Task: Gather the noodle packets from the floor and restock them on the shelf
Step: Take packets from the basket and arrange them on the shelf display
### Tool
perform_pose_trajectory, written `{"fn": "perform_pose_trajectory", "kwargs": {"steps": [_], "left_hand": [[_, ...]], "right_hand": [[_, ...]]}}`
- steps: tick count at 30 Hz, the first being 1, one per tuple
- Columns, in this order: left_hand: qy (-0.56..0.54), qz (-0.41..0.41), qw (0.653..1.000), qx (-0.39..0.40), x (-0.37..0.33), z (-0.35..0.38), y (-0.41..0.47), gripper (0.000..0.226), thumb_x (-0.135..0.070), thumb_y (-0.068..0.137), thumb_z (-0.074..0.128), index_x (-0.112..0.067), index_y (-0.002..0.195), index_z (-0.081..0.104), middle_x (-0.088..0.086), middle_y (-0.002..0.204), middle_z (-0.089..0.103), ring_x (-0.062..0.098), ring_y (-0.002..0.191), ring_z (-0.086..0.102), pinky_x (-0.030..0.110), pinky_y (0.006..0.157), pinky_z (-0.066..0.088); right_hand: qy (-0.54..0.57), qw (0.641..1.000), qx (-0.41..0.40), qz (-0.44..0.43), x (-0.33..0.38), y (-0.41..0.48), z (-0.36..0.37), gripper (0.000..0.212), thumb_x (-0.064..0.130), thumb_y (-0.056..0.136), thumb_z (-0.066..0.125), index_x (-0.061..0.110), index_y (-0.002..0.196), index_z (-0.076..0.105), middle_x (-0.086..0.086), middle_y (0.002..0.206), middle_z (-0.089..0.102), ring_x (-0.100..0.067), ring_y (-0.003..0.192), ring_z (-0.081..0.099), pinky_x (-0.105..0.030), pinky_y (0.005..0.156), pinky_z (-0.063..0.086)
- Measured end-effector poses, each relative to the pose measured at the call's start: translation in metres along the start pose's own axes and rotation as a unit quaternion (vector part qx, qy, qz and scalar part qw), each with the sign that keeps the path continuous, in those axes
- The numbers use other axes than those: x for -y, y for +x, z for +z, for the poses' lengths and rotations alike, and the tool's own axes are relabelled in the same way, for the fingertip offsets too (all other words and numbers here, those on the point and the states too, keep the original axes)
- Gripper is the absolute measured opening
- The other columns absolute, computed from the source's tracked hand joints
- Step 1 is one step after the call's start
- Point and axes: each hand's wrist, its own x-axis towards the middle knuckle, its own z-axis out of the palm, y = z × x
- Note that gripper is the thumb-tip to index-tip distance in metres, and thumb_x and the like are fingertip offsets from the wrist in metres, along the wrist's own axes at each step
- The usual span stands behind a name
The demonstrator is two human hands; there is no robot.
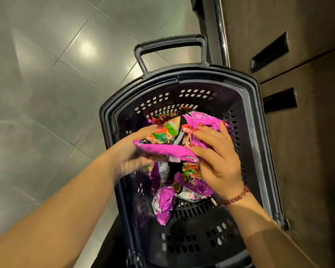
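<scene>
Fingers [209, 133] of my right hand [217, 157] curled over a stack of pink noodle packets [162, 151], my left hand [132, 153] gripping its other end from beneath, above a black basket [263, 144], more packets [163, 206] inside

Topmost noodle packet [174, 137] — bright magenta wrapper, its face printed with a picture in green, orange-red, white and black. Lower noodle packets [163, 206]: the same magenta, with white and silvery patches. Shopping basket [259, 117]: black, its walls patterned with rows of small slots. Floor tiles [46, 93]: glossy grey. Cabinet [307, 147]: dark brown wood grain — recessed handles [270, 52] black. Fingernails [200, 124]: red. Bead bracelet [238, 196]: dark red.
</scene>
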Motion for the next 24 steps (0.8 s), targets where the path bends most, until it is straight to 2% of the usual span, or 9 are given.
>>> {"fn": "perform_pose_trajectory", "kwargs": {"steps": [2,5,6,9,11,13,18,22,24], "left_hand": [[0.005,0.031,0.999,-0.002,0.001,-0.003,0.002,0.062,-0.009,0.067,0.066,-0.023,0.126,0.053,0.014,0.1,0.072,0.026,0.077,0.072,0.036,0.055,0.06],[0.01,0.119,0.992,-0.03,0.01,-0.007,0.005,0.083,0.002,0.065,0.068,-0.034,0.135,0.041,0.007,0.098,0.074,0.028,0.088,0.072,0.039,0.065,0.06],[0.028,0.151,0.987,-0.043,0.015,-0.007,0.006,0.086,0.005,0.066,0.069,-0.035,0.136,0.04,0.006,0.102,0.072,0.027,0.093,0.071,0.043,0.071,0.06],[0.122,0.228,0.964,-0.059,0.031,-0.006,0.006,0.082,0.017,0.07,0.07,-0.037,0.125,0.044,0.002,0.114,0.06,0.024,0.098,0.068,0.041,0.075,0.059],[0.171,0.25,0.952,-0.046,0.041,-0.006,0.005,0.077,0.019,0.067,0.073,-0.035,0.115,0.045,-0.006,0.11,0.057,0.023,0.096,0.067,0.035,0.072,0.059],[0.194,0.253,0.947,-0.045,0.044,-0.009,0.003,0.077,0.008,0.062,0.081,-0.032,0.116,0.043,-0.006,0.107,0.059,0.018,0.097,0.065,0.03,0.076,0.057],[0.153,0.187,0.965,-0.103,0.033,-0.014,0.009,0.101,-0.02,0.051,0.088,-0.027,0.138,0.036,0.0,0.1,0.07,0.019,0.097,0.068,0.032,0.085,0.054],[0.224,0.085,0.969,-0.059,0.026,-0.004,0.015,0.058,-0.02,0.06,0.089,-0.014,0.113,0.065,0.008,0.101,0.074,0.026,0.093,0.071,0.036,0.084,0.056],[0.243,0.063,0.965,-0.069,0.027,-0.003,0.019,0.04,-0.02,0.068,0.082,-0.014,0.105,0.069,0.006,0.096,0.075,0.024,0.089,0.072,0.035,0.084,0.056]], "right_hand": [[-0.005,0.998,0.007,0.06,-0.002,-0.005,0.004,0.038,-0.016,0.074,0.059,0.01,0.102,0.063,-0.008,0.133,0.053,-0.025,0.132,0.044,-0.043,0.117,0.024],[0.076,0.945,-0.022,0.316,0.008,-0.01,0.018,0.058,-0.017,0.075,0.058,0.026,0.113,0.06,-0.001,0.15,0.034,-0.011,0.141,0.031,-0.034,0.117,0.027],[0.168,0.891,-0.045,0.42,0.012,-0.008,0.022,0.061,-0.014,0.078,0.06,0.032,0.119,0.054,0.002,0.151,0.032,-0.009,0.14,0.033,-0.039,0.116,0.032],[0.507,0.613,-0.088,0.599,0.009,-0.002,0.039,0.07,0.032,0.083,0.074,0.031,0.142,0.037,-0.004,0.146,0.046,-0.023,0.129,0.051,-0.054,0.105,0.042],[0.548,0.533,-0.107,0.635,0.0,0.0,0.052,0.103,0.05,0.066,0.084,0.025,0.149,0.03,-0.009,0.146,0.046,-0.029,0.125,0.054,-0.056,0.099,0.046],[0.499,0.55,-0.127,0.657,-0.005,0.002,0.059,0.108,0.038,0.053,0.093,0.017,0.143,0.038,-0.013,0.136,0.055,-0.03,0.118,0.06,-0.057,0.097,0.048],[0.505,0.607,-0.054,0.612,-0.02,0.002,0.06,0.053,0.006,0.066,0.082,0.008,0.115,0.062,-0.017,0.109,0.069,-0.032,0.104,0.065,-0.054,0.098,0.048],[0.478,0.665,0.062,0.57,-0.035,0.005,0.064,0.041,0.005,0.069,0.078,0.006,0.109,0.065,-0.011,0.099,0.072,-0.025,0.092,0.068,-0.042,0.088,0.055],[0.456,0.669,0.079,0.581,-0.044,0.004,0.065,0.034,0.012,0.071,0.08,0.011,0.103,0.067,-0.006,0.097,0.072,-0.021,0.091,0.068,-0.042,0.091,0.053]]}}
